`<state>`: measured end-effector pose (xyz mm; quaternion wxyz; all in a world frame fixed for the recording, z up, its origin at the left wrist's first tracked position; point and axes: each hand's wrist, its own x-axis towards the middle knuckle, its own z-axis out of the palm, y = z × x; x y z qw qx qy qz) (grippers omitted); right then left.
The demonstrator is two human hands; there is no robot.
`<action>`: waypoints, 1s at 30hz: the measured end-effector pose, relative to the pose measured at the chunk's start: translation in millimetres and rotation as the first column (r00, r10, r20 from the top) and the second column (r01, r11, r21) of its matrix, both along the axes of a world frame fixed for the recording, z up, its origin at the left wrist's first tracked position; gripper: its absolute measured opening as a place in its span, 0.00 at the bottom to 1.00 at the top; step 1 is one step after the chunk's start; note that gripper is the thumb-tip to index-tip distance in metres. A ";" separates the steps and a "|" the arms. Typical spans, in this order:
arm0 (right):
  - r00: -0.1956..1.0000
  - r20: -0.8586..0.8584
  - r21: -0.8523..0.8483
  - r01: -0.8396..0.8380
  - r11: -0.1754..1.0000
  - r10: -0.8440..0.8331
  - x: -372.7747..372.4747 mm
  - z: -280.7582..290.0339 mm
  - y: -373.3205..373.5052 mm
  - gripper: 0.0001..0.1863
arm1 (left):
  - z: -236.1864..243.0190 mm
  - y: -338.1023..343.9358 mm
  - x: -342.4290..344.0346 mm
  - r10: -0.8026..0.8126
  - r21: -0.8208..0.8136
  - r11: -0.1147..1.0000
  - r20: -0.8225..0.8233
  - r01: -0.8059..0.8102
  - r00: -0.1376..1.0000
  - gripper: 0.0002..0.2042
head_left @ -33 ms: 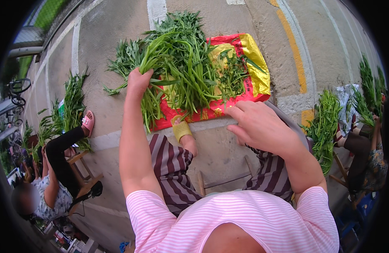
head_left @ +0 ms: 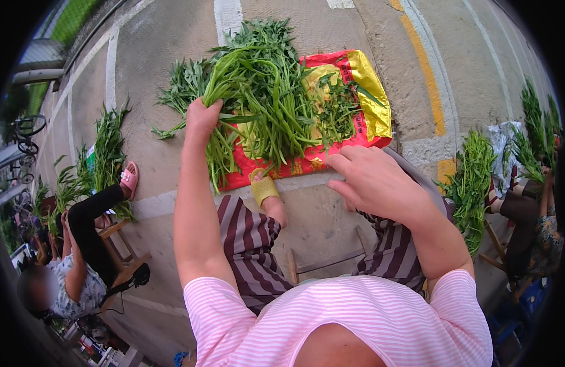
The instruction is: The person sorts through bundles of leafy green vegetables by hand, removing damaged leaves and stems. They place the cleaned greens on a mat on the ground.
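My left hand (head_left: 203, 115) is closed around the stems of a bunch of water spinach (head_left: 230, 79), whose leafy ends bend over to the right. Under and behind that bunch spreads a larger heap of the same greens (head_left: 276, 104), lying partly on a red and gold plastic sack (head_left: 374, 113). Short loose leaves and bits of stem (head_left: 337, 113) are scattered on the sack's right part. Just off the sack's near edge, my right hand (head_left: 371, 180) hovers with thumb and fingers apart and nothing visible in it.
My foot in a yellow slipper (head_left: 266, 189) rests at the sack's near edge. To the left a person sits on a wooden stool (head_left: 126, 269) near more greens (head_left: 109, 147). Another heap of greens (head_left: 475, 189) lies at right, beside a second seated person (head_left: 539, 244).
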<state>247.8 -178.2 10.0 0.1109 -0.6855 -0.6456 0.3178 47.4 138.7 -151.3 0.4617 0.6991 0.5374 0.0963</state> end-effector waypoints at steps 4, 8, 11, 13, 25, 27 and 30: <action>1.000 0.006 0.058 0.009 0.998 -0.009 -2.9 -6.0 1.0 0.14 | 12.8 -16.6 2.4 0.035 0.353 0.935 -0.134 0.014 0.990 0.17; 0.999 0.028 0.092 0.020 0.996 -0.023 -6.4 -18.4 -2.8 0.14 | 26.7 -25.0 -3.0 0.333 0.172 0.925 0.070 -0.340 0.940 0.16; 0.999 0.032 0.079 0.012 0.997 -0.014 -7.9 -22.2 -1.1 0.14 | 43.4 -28.5 -2.0 0.335 0.371 0.862 0.097 -0.346 0.937 0.14; 0.999 0.039 0.082 0.012 0.997 -0.015 -9.6 -23.9 -1.9 0.14 | 66.8 -36.5 3.6 0.307 0.396 0.849 0.170 -0.350 0.936 0.14; 0.997 0.064 0.054 -0.039 0.998 0.035 -22.5 -37.1 14.6 0.16 | 166.1 -25.6 1.3 0.240 0.214 0.904 0.461 -0.370 0.854 0.07; 0.997 0.062 0.048 -0.043 0.998 0.040 -24.0 -36.5 18.3 0.16 | 188.6 -34.1 1.6 0.249 0.033 0.946 0.567 -0.323 0.785 0.06; 0.999 0.044 0.116 0.016 0.993 -0.021 -20.5 -36.1 23.8 0.15 | 211.5 -57.1 -1.4 0.296 -0.196 0.955 0.622 -0.221 0.725 0.06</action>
